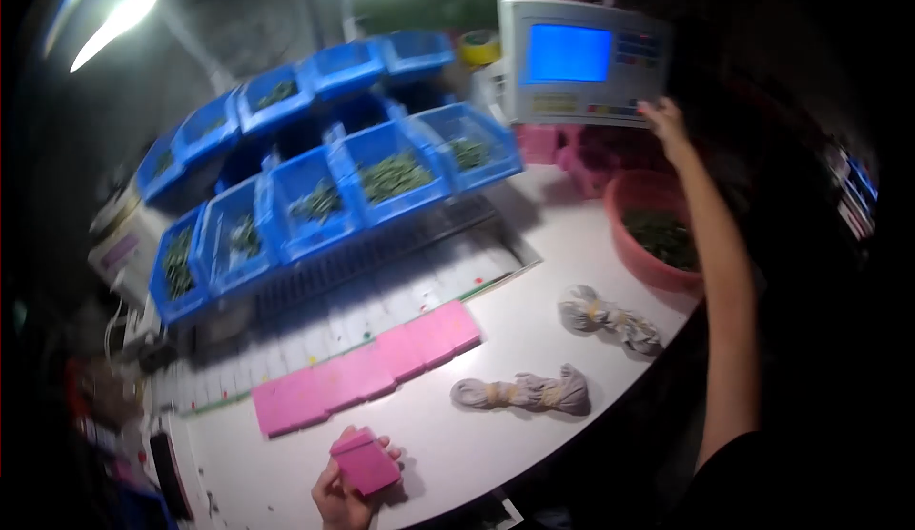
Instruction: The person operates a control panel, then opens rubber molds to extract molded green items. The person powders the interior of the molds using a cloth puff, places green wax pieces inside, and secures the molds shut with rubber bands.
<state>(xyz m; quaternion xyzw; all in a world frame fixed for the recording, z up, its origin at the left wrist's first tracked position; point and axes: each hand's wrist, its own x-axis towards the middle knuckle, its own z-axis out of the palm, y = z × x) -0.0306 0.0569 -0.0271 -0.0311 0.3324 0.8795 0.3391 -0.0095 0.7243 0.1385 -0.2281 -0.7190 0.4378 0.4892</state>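
Note:
My left hand (345, 494) is closed around a small pink box (366, 461) above the near edge of the white table. My right arm reaches out to the far right, where my right hand (669, 120) has a finger at the lower buttons of a control panel (583, 61) with a lit blue screen. Whether that finger presses a button I cannot make out. A row of pink boxes (372, 366) lies on the table beyond my left hand. Two tied grey cloth bundles, one nearer (522, 392) and one farther (610, 318), rest to the right.
Blue bins (307, 196) stand in two tiers at the back, several holding small green pieces. A red bowl (624, 254) with dark green contents sits at the right, partly behind my right arm. A lamp (114, 30) shines at upper left. The table's curved edge runs along the front.

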